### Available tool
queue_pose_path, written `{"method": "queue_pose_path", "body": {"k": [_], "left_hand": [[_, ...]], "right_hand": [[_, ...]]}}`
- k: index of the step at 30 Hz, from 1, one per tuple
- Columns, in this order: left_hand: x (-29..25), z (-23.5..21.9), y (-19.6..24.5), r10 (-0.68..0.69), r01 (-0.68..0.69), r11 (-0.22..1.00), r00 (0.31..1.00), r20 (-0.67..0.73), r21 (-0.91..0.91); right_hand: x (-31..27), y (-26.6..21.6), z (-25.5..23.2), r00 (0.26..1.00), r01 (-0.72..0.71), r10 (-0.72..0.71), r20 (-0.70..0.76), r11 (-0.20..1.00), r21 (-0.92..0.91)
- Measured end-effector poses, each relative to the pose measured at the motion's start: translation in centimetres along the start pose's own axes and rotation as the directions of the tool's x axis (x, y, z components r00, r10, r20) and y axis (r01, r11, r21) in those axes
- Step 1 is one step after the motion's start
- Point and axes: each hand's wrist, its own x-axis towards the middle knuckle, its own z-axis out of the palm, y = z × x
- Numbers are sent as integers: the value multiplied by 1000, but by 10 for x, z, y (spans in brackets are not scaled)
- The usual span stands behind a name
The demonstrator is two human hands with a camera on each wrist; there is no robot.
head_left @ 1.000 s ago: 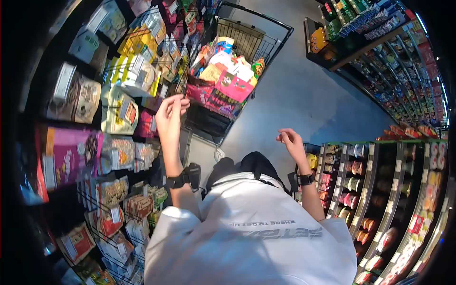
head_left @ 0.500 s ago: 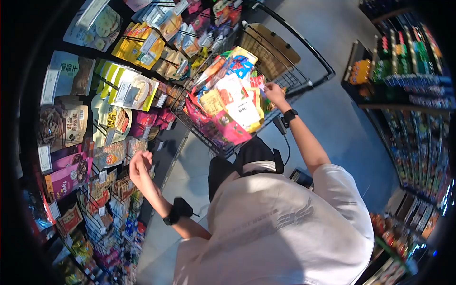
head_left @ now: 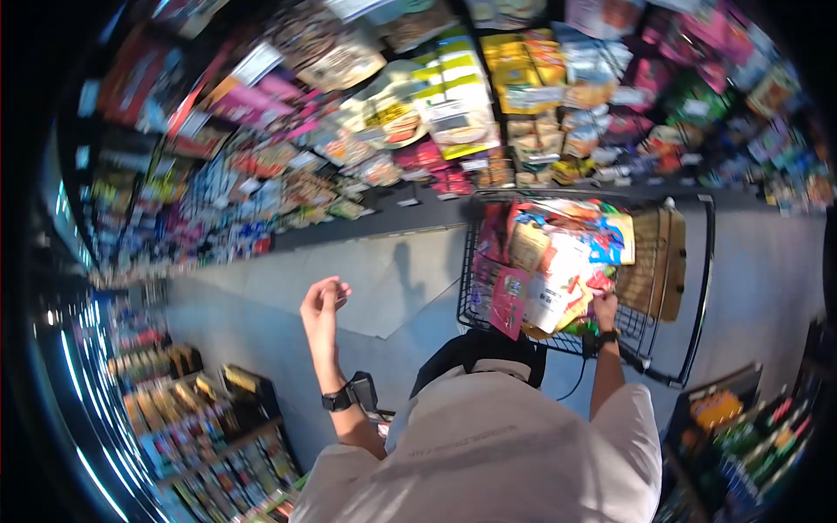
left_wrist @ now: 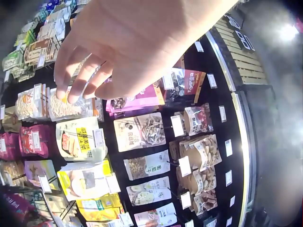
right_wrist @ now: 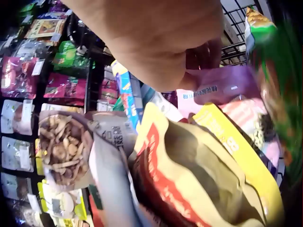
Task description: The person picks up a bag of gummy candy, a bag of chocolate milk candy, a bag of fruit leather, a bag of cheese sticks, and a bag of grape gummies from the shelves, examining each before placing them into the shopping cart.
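left hand (head_left: pixel 323 310) hangs loosely curled, empty; right hand (head_left: pixel 604 310) is at packets (head_left: pixel 558 275) inside wire cart (head_left: pixel 708 253), grip unclear.

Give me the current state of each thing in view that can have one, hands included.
Left hand: raised, empty, fingers loosely curled.
Right hand: at the packages in the cart; its grip is too hidden to tell if it holds one.
Shopping cart: upright, loaded.
White package: lying atop the heap.
Yellow-striped bag: hanging on the display.
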Motion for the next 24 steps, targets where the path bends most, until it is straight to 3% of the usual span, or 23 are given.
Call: {"method": "queue_pose_path", "body": {"k": [1,3,4,6,9,11,16,17,20,24], "left_hand": [[-1,-1,-4,-4,4,1000,1000,-10,-1],[-8,-4,-7,-6,6,1000,1000,-12,-16],[-10,-5,-8,-11,11,1000,1000,0,-28],[-11,-11,-17,-17,18,999,1000,11,-39],[-10,-20,-36,2,1,995,999,33,-103],[-10,-29,-49,21,-15,992,999,47,-128],[-1,-72,-101,60,-37,982,991,119,-186],[-1,-84,-106,79,-55,981,989,123,-188],[3,-136,-145,144,-111,968,980,137,-224],[0,-220,-190,267,-194,928,941,205,-319]], "right_hand": [[-12,-13,-4,986,106,-112,-120,993,-49],[-30,-45,-20,992,98,-101,-74,994,-51],[-38,-52,-22,981,150,-147,-127,989,12],[-61,-69,-31,900,311,-321,-296,947,-80],[-97,-109,-61,800,421,-455,-390,890,-176],[-126,-146,-83,791,390,-440,-424,898,-204],[-185,-202,-109,599,489,-568,-565,817,-304],[-203,-221,-108,579,542,-554,-598,809,-225],[-276,-283,-88,426,691,-663,-616,678,-252],[-363,-342,-8,422,812,-756,-501,560,-162]]}}
